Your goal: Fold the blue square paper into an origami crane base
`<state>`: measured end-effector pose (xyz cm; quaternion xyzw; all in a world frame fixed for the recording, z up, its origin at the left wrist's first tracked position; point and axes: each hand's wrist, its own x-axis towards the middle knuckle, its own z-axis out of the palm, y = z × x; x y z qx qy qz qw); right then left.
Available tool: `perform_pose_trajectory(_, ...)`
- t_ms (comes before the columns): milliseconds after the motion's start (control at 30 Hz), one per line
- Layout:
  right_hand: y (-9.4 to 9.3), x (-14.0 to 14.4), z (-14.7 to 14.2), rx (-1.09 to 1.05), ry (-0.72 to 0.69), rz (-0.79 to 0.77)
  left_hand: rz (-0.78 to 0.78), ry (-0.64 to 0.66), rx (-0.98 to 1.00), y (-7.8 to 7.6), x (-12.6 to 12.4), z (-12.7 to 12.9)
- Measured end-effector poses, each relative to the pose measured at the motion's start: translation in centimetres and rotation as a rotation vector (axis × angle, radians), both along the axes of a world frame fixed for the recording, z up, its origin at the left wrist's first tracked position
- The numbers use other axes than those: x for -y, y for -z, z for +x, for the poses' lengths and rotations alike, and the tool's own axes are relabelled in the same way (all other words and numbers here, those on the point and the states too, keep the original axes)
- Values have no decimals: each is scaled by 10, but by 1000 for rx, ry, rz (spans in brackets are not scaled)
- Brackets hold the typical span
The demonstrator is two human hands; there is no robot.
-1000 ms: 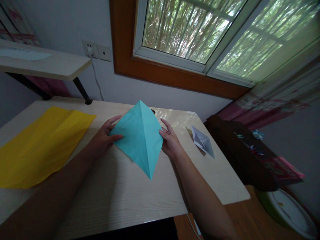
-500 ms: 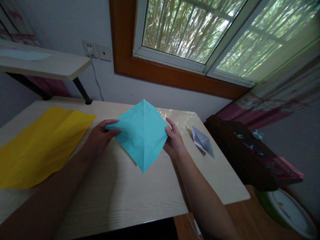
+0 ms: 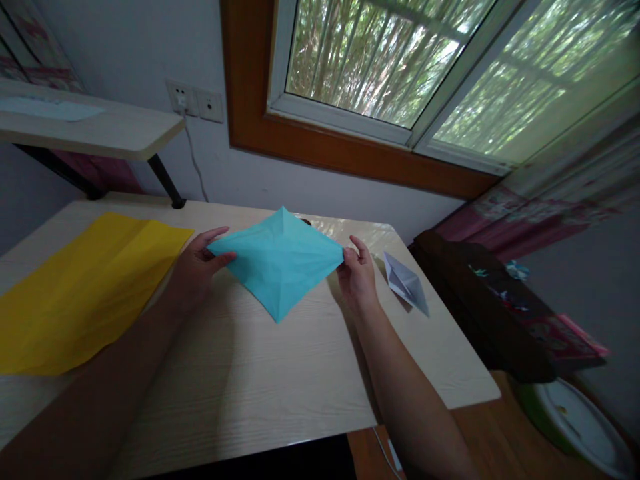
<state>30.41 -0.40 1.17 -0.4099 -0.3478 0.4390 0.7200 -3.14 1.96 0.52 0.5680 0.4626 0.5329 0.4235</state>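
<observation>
I see the table (image 3: 280, 387), pale wood grain, filling the lower half of the view under a window (image 3: 400, 67). On its left lies a yellow sheet (image 3: 85, 287), flat and creased. Above the table's middle I hold the blue paper (image 3: 279, 259), a creased diamond with one corner towards me, lifted off the wood between both hands. My left hand (image 3: 196, 267) pinches its left corner, thumb on top and fingers underneath. My right hand (image 3: 359, 277) grips the right corner between thumb and fingertips. Just beside my right hand, a small white folded paper (image 3: 406, 283) rests on the table.
</observation>
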Motion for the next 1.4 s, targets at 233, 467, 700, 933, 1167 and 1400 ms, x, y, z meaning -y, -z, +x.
perform_pose_trajectory(233,2,0,-4,57,-1,-26,111,60,-370,-5,4,0)
perform_pose_trajectory(467,9,-2,-4,190,-61,-76,247,2,-422,-7,2,-2)
perform_pose_trajectory(700,6,-2,2,601,-82,56,157,57,-400,-6,3,-1)
perform_pose_trajectory(933,10,-3,8,882,-180,89,146,50,-318,-8,4,-1)
perform_pose_trajectory(1167,0,8,-1,1126,-345,200,118,114,-292,-5,6,5)
perform_pose_trajectory(1400,11,12,-17,1198,-499,270,147,240,-474,5,2,7)
